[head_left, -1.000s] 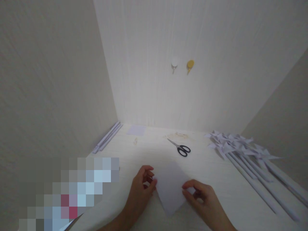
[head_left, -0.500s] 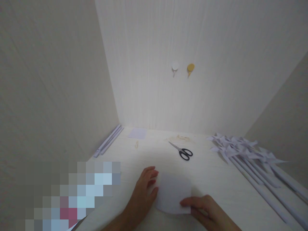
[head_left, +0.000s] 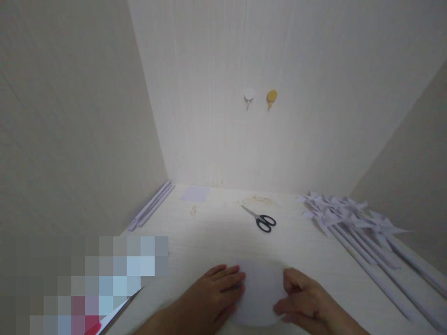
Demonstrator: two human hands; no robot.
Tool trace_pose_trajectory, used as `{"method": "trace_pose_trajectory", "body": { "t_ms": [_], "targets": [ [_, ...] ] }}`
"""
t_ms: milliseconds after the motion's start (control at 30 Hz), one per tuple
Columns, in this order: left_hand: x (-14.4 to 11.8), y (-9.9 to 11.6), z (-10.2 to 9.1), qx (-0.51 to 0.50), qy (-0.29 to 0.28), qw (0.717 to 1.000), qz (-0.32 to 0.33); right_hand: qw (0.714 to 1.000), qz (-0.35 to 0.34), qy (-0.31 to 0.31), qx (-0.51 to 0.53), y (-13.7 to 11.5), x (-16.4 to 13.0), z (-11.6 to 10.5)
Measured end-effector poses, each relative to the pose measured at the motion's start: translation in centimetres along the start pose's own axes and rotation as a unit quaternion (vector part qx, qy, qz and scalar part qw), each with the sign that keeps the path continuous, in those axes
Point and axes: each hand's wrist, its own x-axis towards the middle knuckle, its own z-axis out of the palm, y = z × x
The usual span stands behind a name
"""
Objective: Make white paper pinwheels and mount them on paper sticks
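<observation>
A small white sheet of paper (head_left: 260, 291) lies flat on the pale table (head_left: 216, 232) near its front edge. My left hand (head_left: 213, 298) rests palm down on the sheet's left edge, fingers stretched out. My right hand (head_left: 303, 300) presses on the sheet's right side with bent fingers. Neither hand lifts the paper. Black-handled scissors (head_left: 260, 218) lie shut farther back, beyond both hands.
Several white paper pinwheels on rolled sticks (head_left: 352, 223) lie at the right. Rolled paper sticks (head_left: 150, 207) run along the left wall, beside a small paper square (head_left: 194, 194) and a clip (head_left: 193, 211). Two hooks (head_left: 260, 97) hang on the back wall. A blurred patch (head_left: 101, 284) covers the lower left.
The paper was held tilted between both hands; it has been laid flat and turned square. Both hands came down nearer to me and now press on it.
</observation>
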Motion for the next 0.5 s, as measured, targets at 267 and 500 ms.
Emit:
{"method": "trace_pose_trajectory", "body": {
  "t_ms": [267,500],
  "targets": [
    [-0.1,0.6,0.0,0.044,0.006,0.998,0.045,0.996,-0.047,-0.007,0.075,-1.1,1.0,-0.8],
    [0.0,1.2,1.8,0.075,0.048,0.992,0.093,0.994,-0.013,0.035,0.107,-0.6,1.1,0.5]
  ]
}}
